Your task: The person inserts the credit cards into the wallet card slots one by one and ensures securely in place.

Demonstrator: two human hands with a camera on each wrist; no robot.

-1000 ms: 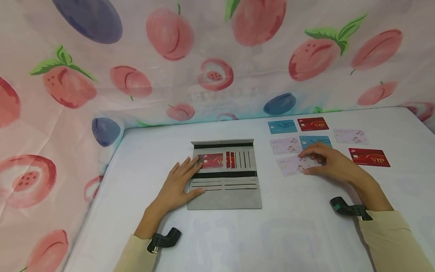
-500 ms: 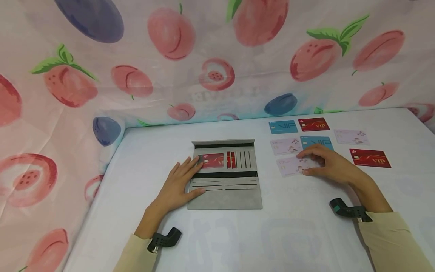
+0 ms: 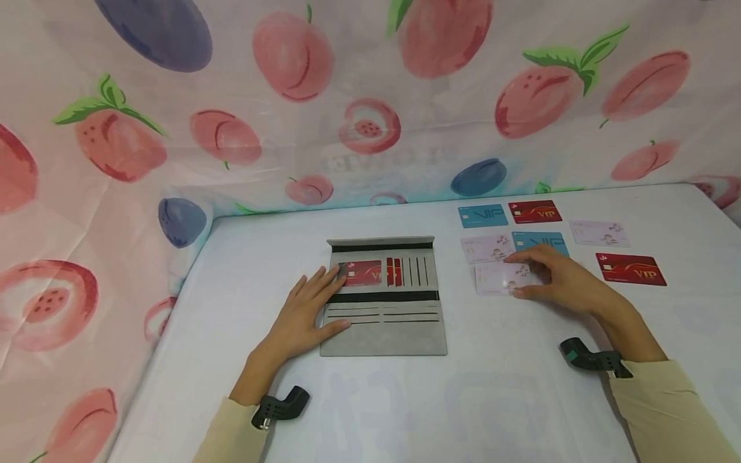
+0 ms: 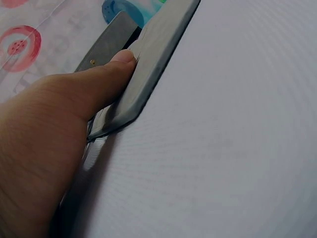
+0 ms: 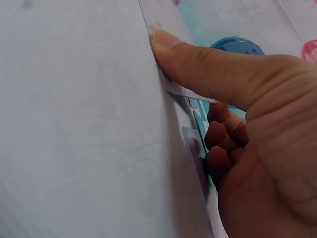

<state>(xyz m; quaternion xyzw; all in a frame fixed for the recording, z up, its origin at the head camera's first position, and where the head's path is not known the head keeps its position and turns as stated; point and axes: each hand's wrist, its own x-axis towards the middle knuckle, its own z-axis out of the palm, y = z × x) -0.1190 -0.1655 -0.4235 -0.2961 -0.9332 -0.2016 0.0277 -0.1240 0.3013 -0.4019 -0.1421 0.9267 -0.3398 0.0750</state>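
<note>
A grey card wallet (image 3: 384, 342) lies unfolded on the white table. Inside its upper part are a red VIP card (image 3: 361, 273) and narrow red card edges in the slots. My left hand (image 3: 302, 315) rests on the wallet's left side with fingers spread; in the left wrist view its thumb (image 4: 106, 79) lies along the wallet's grey surface. To the right, my right hand (image 3: 564, 283) pinches a pale pink VIP card (image 3: 498, 278) by its right part, between thumb and fingers. In the right wrist view the thumb (image 5: 198, 64) presses against this card's edge; the other fingers are curled.
Around the right hand lie a blue card (image 3: 483, 216), a red card (image 3: 535, 211), another pale pink card (image 3: 486, 248), a second blue card (image 3: 532, 240), a pink card (image 3: 599, 233) and a red card (image 3: 631, 268). A fruit-print curtain (image 3: 243, 58) borders the table's back and left.
The pinched pale pink card has turned from a slant to nearly straight, and its left end has shifted slightly to the right. The left hand and wallet stay in place.
</note>
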